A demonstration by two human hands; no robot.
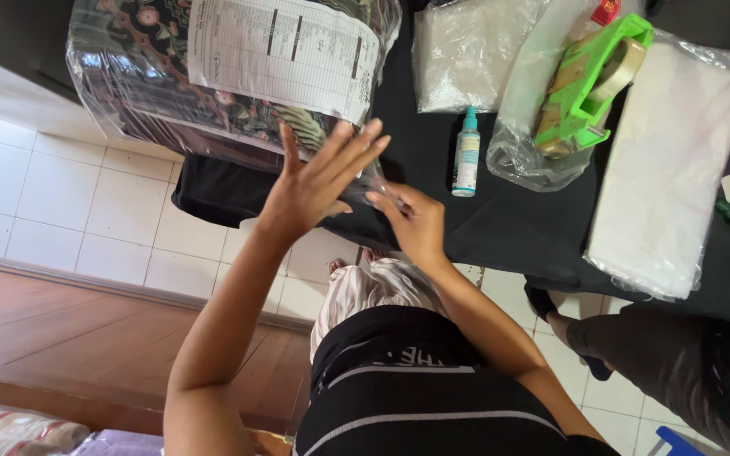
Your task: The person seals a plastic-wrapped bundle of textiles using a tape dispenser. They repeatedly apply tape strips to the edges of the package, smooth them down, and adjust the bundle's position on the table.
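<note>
Left hand [318, 181] raised flat, fingers spread wide, holding nothing, just before the lower edge of the bagged fabric [171, 84]. Right hand [416, 221] loosely curled, fingertips touching the bag's near corner on the black cloth [500, 228]. Right of the right hand: a small spray bottle [466, 152], then a green tape dispenser [593, 84] on plastic bags.

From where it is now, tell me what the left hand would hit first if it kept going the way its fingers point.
The left hand would probably meet the clear-wrapped patterned fabric bundle first, near its paper sheet; depth is unclear.
</note>
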